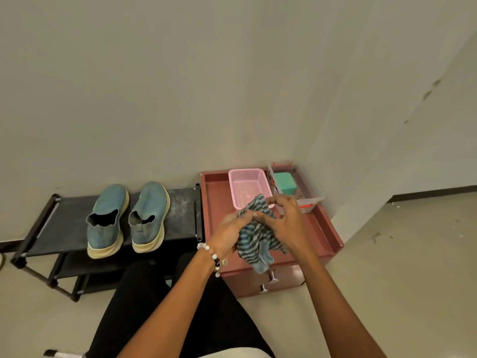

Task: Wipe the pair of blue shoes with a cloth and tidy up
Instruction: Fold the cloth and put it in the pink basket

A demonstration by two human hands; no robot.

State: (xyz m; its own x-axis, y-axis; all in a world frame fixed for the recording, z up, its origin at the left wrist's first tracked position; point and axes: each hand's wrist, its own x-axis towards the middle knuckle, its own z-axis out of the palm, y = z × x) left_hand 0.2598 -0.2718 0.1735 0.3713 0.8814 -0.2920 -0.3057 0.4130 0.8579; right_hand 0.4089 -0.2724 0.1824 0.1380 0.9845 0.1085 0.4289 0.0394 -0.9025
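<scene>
Cloth (254, 239): striped, bunched between both hands, hanging over the front part of the red cabinet top (325, 223).
Left hand (228, 229): fingers curled round the cloth's left side.
Right hand (285, 218): thumb and fingertips pinching the cloth's upper edge.
Shoes (127, 218): blue pair, side by side on the black rack (180, 210), toes toward the wall, heels toward the person.
Direction: shoes well to the left of both hands; left hand nearer.
Room: bare rack top between right shoe and cabinet; pink basket (249, 186) just behind the cloth.
</scene>
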